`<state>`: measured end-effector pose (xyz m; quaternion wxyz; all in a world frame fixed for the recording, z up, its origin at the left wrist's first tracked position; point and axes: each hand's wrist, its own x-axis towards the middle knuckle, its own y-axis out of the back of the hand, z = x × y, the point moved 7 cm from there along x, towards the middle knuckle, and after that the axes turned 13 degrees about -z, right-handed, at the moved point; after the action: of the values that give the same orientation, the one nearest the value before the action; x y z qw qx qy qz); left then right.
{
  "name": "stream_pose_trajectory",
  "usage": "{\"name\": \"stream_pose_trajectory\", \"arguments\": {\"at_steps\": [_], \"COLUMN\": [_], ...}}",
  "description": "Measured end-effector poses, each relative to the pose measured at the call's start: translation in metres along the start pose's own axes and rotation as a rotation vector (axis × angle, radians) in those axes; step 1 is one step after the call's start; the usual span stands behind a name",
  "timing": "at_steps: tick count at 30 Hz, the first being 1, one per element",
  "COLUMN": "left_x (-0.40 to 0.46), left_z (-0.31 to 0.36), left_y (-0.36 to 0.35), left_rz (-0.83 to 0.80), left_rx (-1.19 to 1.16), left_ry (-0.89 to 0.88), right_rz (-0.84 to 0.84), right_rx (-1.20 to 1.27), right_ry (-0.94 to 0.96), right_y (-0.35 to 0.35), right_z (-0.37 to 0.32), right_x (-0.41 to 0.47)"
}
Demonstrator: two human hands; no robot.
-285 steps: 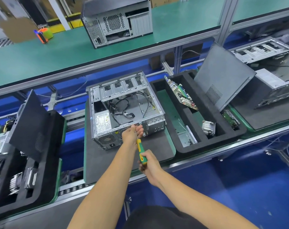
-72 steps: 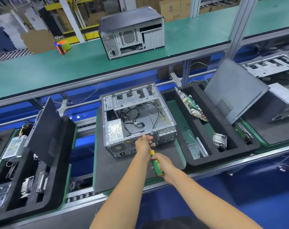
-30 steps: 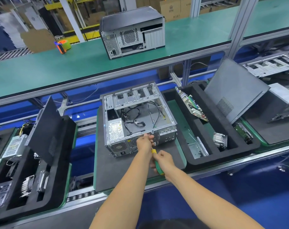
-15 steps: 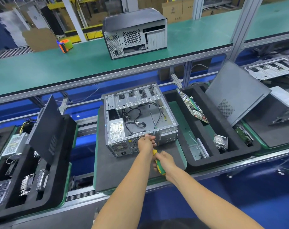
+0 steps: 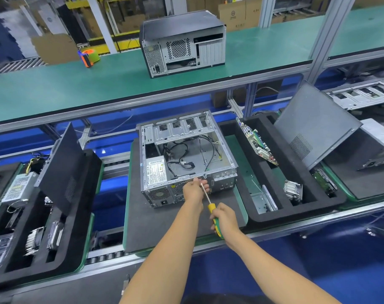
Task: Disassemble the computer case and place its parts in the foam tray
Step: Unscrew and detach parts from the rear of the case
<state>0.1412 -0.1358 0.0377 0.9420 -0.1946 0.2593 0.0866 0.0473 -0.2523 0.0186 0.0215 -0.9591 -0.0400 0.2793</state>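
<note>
A yellow-and-green-handled screwdriver is being gripped at its handle by the right hand, and its thin metal shaft is being pinched near the tip by the curled fingers of the left hand, right against the near upper edge of the open grey metal computer case. The case is being supported by a dark grey foam mat, with loose black cables lying inside it. Just to its right, a green circuit board and a grey metal side panel are being held leaning in the black compartmented foam tray, while farther back a closed black computer tower is being carried on the green upper shelf.
</note>
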Motion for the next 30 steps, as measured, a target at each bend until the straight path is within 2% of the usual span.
{"name": "stream_pose_trajectory", "arguments": {"at_steps": [5,7,10,15,19,25,30], "left_x": [-0.002,-0.002,-0.002,-0.004,-0.007,-0.002,0.005], "left_z": [-0.001,-0.001,0.000,0.003,0.005,0.001,-0.006], "left_y": [0.002,0.002,0.004,0.008,0.007,0.010,0.015], "left_rz": [-0.014,-0.021,-0.047,-0.072,-0.060,-0.057,-0.036], "left_rx": [0.003,0.007,0.031,0.044,0.029,0.007,0.016], "left_ry": [-0.005,0.001,0.022,0.055,0.059,0.048,0.044], "right_rz": [0.116,0.154,0.205,0.247,0.181,0.131,0.230], "right_rx": [-0.090,-0.251,-0.586,-0.900,-1.079,-1.392,-1.400], "right_ry": [0.157,0.203,0.139,-0.013,-0.016,0.079,0.112], "right_y": [0.022,0.033,0.055,0.077,0.062,0.018,0.002], "right_z": [-0.017,-0.021,-0.002,0.023,0.008,-0.021,-0.010], "right_x": [0.002,0.002,0.003,0.012,0.030,0.072,0.086]}}
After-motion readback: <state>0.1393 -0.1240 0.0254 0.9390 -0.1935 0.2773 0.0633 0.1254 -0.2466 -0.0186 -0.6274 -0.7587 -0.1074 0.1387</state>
